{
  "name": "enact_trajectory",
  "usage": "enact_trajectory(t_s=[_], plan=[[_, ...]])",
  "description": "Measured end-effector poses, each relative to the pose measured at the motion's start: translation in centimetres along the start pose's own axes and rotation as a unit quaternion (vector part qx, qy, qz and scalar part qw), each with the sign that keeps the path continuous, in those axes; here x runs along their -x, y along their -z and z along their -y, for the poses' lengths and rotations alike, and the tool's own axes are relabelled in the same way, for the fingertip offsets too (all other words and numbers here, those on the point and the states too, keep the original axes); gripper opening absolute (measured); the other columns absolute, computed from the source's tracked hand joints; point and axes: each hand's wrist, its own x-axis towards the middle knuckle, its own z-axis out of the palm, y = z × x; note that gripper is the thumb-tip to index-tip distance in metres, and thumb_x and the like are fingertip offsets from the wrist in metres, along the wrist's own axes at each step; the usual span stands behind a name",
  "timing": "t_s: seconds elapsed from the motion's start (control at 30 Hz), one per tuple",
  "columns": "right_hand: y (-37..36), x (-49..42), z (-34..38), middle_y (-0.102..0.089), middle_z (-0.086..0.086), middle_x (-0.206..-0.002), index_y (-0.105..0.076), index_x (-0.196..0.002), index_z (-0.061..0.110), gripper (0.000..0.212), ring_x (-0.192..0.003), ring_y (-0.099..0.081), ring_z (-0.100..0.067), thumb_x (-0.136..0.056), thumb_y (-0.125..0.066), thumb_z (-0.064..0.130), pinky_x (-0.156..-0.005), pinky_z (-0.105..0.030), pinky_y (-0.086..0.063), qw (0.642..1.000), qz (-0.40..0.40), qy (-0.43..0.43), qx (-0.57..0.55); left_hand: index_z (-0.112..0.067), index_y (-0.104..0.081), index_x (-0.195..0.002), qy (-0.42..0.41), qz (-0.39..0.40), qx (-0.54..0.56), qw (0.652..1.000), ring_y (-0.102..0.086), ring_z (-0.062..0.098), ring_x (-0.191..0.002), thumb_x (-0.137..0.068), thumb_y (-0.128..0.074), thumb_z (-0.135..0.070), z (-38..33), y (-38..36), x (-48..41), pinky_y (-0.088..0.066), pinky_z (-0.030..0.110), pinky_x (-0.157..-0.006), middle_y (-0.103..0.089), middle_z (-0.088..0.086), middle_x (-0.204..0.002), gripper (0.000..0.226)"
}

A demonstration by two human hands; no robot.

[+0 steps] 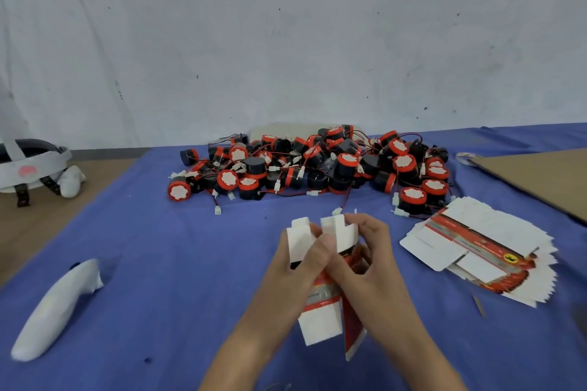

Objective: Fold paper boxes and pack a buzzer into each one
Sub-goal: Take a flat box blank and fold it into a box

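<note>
Both my hands hold one white and red paper box (pixel 320 320) above the blue tablecloth, near the front centre. My left hand (pixel 295 263) grips its left side, with a white end flap sticking up past the fingers. My right hand (pixel 365 257) pinches the other white end flap at the box's far end. The box is partly folded, its near flaps hanging open. A big pile of black and red buzzers (pixel 317 165) with thin wires lies behind the hands. A fanned stack of flat box blanks (pixel 482 247) lies to the right.
A white wrapped handle-shaped object (pixel 57 308) lies at the left on the blue cloth (pixel 158 247). A headset with a grey strap (pixel 31 165) sits at the far left on a brown surface. A brown cardboard sheet (pixel 540 174) lies at the far right.
</note>
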Motion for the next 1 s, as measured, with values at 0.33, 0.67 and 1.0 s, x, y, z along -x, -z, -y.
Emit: enact_trajectory(t_s=[0.33,0.67,1.0], plan=[[-1.9,2.3,-0.7,-0.017,0.027,-0.161,-0.017,-0.149,0.057,0.065,-0.146,-0.025,0.003,-0.092,-0.041,0.075,-0.104,-0.009,-0.037,0.986,0.008,0.138,0.096,-0.035,-0.045,-0.12,-0.101,-0.063,-0.06,0.991,-0.071,0.007,-0.087,-0.078,-0.048,-0.08,0.0,-0.2,0.1,-0.055,0.017,-0.067,-0.071,-0.013,-0.099,0.061],[-1.6,1.7,-1.3,-0.047,0.019,-0.146,-0.048,-0.13,0.046,0.037,-0.136,-0.048,-0.016,-0.099,-0.038,0.064,-0.102,-0.031,-0.045,0.971,-0.055,0.188,0.135,-0.043,-0.048,-0.127,-0.137,-0.049,-0.047,0.988,-0.07,0.015,-0.098,-0.071,-0.046,-0.09,0.1,-0.9,0.8,-0.056,0.023,-0.077,-0.067,-0.008,-0.111,0.073],[-1.1,1.5,-1.3,-0.048,0.023,-0.13,-0.051,-0.111,0.04,0.032,-0.123,-0.054,-0.018,-0.099,-0.033,0.064,-0.091,-0.029,-0.05,0.959,-0.079,0.201,0.186,-0.057,-0.042,-0.136,-0.112,-0.047,-0.049,0.991,-0.065,0.004,-0.111,-0.079,-0.04,-0.079,0.7,-1.0,0.3,-0.052,0.014,-0.084,-0.064,-0.022,-0.121,0.061]])
